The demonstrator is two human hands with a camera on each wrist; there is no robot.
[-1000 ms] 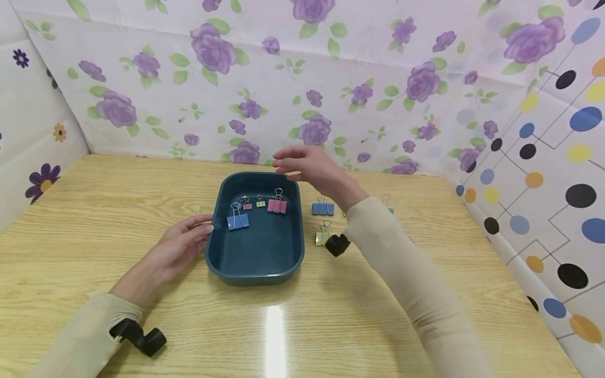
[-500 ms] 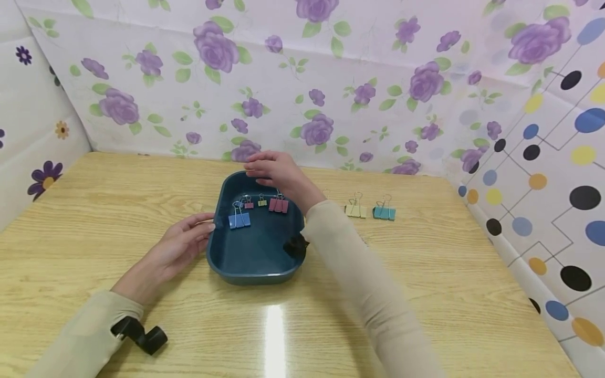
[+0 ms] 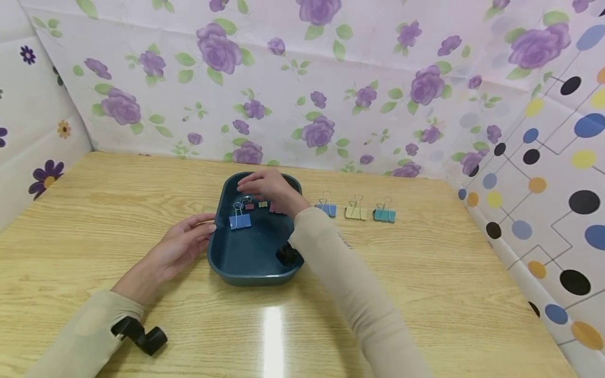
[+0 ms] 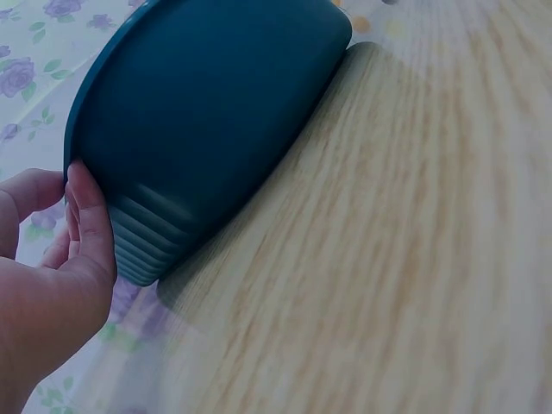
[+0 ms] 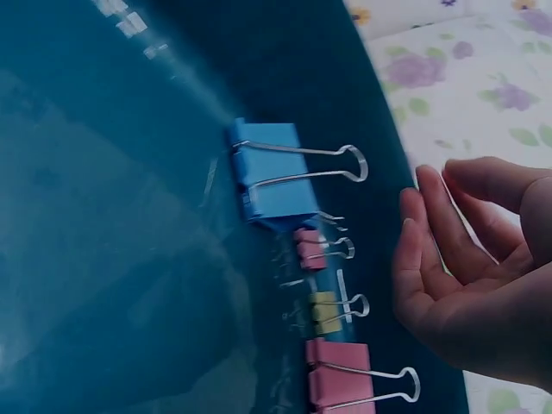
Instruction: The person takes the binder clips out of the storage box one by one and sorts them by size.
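Observation:
A dark teal tray (image 3: pixel 255 276) stands on the table. My left hand (image 3: pixel 181 242) grips its left rim; in the left wrist view the thumb and fingers meet at the edge. My right hand (image 3: pixel 269 188) hangs over the tray's far end, loosely curved, with nothing visible in its fingers. Inside the tray are a large blue binder clip (image 5: pixel 276 172), a small pink binder clip (image 5: pixel 310 249), a small yellow binder clip (image 5: pixel 326 311) and a large pink binder clip (image 5: pixel 345 373). A small blue clip is mostly hidden behind the large blue one in the right wrist view.
Right of the tray stand a blue binder clip (image 3: pixel 327 210), a pale yellow binder clip (image 3: pixel 356 212) and a teal binder clip (image 3: pixel 385 215). Part of a metal clip shows beside the right sleeve (image 3: pixel 340 273). Flowered cloth (image 3: pixel 283 94) hangs behind the table.
The right hand has moved left from the tray's far right corner and lowered towards the clips inside. The forearm has uncovered clips on the right. The left hand has stayed at the rim.

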